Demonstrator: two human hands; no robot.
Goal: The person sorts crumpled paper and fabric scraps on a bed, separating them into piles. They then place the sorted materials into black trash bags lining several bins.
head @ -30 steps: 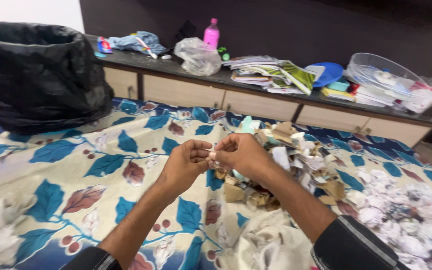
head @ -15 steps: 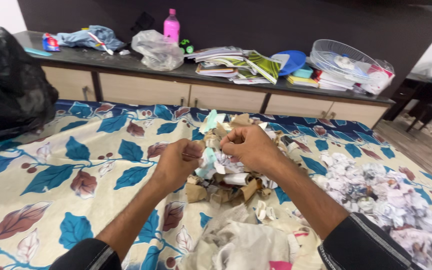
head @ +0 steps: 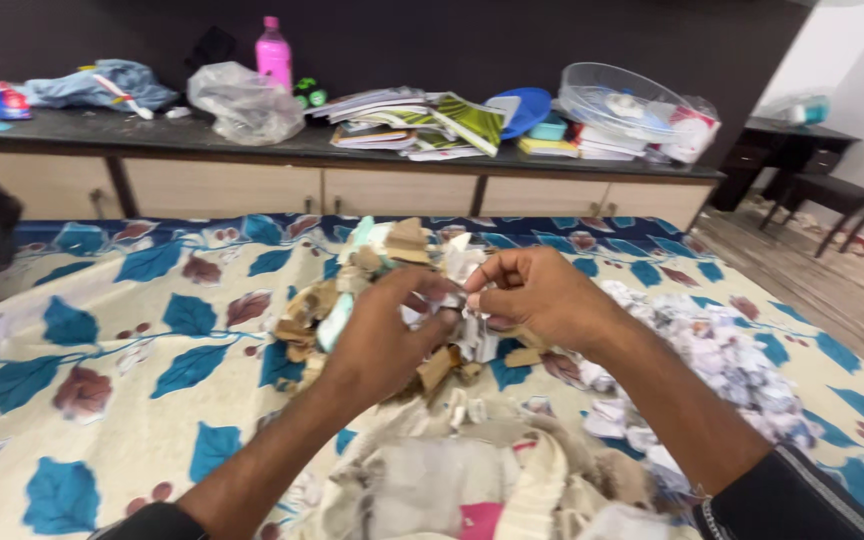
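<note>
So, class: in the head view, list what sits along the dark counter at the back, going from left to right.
Blue cloth → clear plastic bag → pink bottle → pile of books → blue plate → clear plastic tub.

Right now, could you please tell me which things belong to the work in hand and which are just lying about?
In hand:
left hand
right hand
small paper scrap pinched between them
pile of torn paper and cardboard

Lying about:
pink bottle
clear plastic bag
stack of books
clear plastic tub
</note>
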